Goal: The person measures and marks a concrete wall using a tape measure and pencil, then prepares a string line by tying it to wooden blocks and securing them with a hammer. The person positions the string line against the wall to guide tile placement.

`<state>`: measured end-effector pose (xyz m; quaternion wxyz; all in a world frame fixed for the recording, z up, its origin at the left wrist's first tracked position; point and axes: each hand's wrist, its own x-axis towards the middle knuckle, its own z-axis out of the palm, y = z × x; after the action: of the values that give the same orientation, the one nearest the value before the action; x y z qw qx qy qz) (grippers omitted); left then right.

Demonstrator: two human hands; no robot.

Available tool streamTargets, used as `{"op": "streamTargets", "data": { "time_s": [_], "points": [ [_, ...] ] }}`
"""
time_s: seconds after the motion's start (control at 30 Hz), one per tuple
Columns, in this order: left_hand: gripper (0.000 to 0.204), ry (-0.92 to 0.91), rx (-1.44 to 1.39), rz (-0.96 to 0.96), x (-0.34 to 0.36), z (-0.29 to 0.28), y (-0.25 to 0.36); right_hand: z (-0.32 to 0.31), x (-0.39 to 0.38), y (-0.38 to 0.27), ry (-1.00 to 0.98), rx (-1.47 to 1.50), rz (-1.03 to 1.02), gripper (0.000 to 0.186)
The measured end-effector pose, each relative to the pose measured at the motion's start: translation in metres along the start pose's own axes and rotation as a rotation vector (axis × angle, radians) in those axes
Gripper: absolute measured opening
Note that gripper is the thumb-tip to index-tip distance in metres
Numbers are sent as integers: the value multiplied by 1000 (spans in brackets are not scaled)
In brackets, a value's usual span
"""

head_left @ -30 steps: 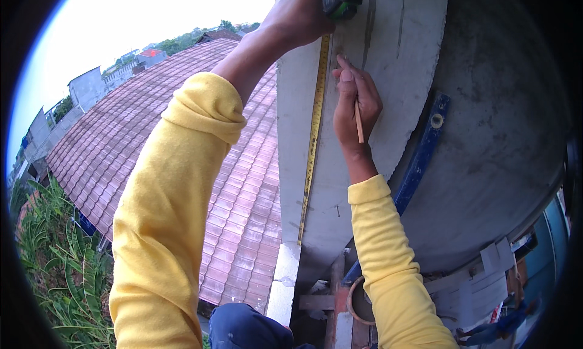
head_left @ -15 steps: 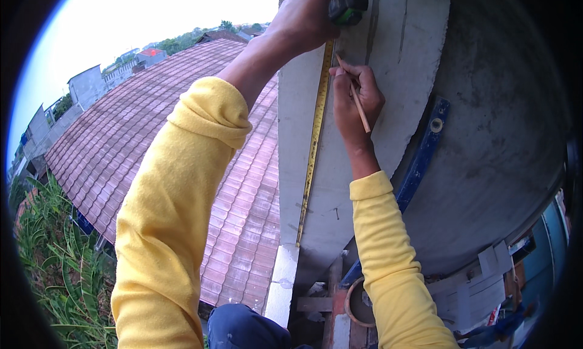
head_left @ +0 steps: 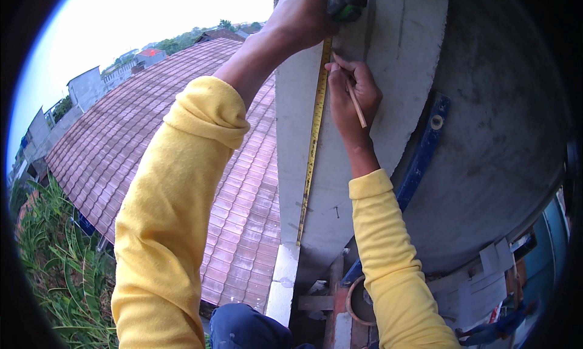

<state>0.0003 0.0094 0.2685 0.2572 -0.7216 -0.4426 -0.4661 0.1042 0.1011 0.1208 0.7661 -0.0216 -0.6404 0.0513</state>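
Note:
My left hand (head_left: 306,15) grips a green and black tape measure (head_left: 347,1) at the top of a grey concrete surface (head_left: 395,57). The yellow blade (head_left: 314,136) runs from the case down along the surface to near its lower end. My right hand (head_left: 355,97) holds a wooden pencil (head_left: 358,109) pinched in its fingers, its tip beside the upper part of the blade, at the blade's right edge. A blue spirit level (head_left: 425,142) lies to the right of the concrete, partly hidden by my right forearm.
A tiled roof (head_left: 152,130) lies left and below, with plants (head_left: 54,270) beside it. A dark grey curved wall (head_left: 486,136) fills the right. A round container (head_left: 355,309) and boards (head_left: 480,282) are low down, near a person (head_left: 501,325). My blue-clad knee (head_left: 246,325) shows at the bottom.
My right hand has moved a little up and left toward the blade, and the pencil is tilted more diagonally. My left hand and tape case have shifted slightly.

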Motion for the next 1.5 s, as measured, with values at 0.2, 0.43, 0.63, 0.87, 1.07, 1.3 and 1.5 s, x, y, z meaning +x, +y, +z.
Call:
{"op": "streamTargets", "data": {
  "time_s": [0.2,0.43,0.63,0.87,1.07,1.3,1.5],
  "points": [
    [85,-27,-22,-47,-1,-2,3,-3,-3,-4,104,-40,103,12],
    [88,25,33,34,-1,8,-10,-8,-3,3,6,-362,-281,14],
    [84,-13,86,1,-1,6,-11,-4,-7,-9,-61,-442,-170,18],
    [89,11,86,78,32,-24,-4,-8,-6,-14,-69,-460,-150,21],
    [95,-54,-233,-81,114,-97,29,-14,-5,-13,-71,-472,-150,23],
    [95,118,137,760,194,-77,-54,-8,-4,-12,-68,-449,-157,24],
    [86,63,-131,695,178,-65,-43,-12,-9,-14,-92,-433,-139,24]
  ]
}}
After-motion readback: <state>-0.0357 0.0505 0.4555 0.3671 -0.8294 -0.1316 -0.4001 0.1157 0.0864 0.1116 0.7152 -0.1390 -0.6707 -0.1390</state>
